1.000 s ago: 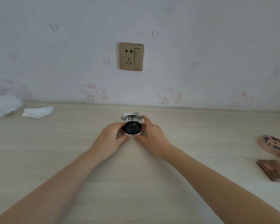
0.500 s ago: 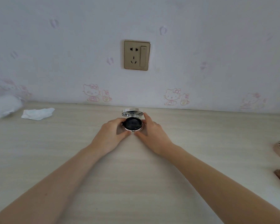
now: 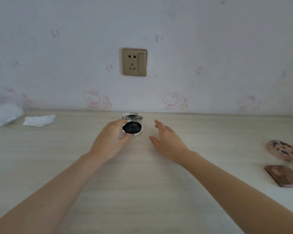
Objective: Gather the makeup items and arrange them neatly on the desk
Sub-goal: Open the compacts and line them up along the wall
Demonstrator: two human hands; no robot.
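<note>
- Pale wooden desk (image 3: 142, 191) runs up to a light wall with faint pink cat pictures on it
- Small round silver makeup case (image 3: 132, 128) with a black inside sits at 12 o'clock, far back on the desk and near the wall, with its shiny lid standing open behind it
- Left hand (image 3: 111, 141) holds the left side of the case, one finger curled at its far edge and the thumb at its near edge
- Right hand (image 3: 167, 142) is just beside the case at 1 o'clock, not touching it, with its fingers spread and loose
- Round pink box with dark spots (image 3: 283, 149) and a flat brown square makeup tray (image 3: 284, 178) lie at 3 o'clock, well apart from the case
- Crumpled white tissue (image 3: 39, 120) lies at 10 o'clock, next to a blurry white plastic thing (image 3: 5, 115) at the left edge
- Gold wall plug plate (image 3: 134, 62) is on the wall above the case
</note>
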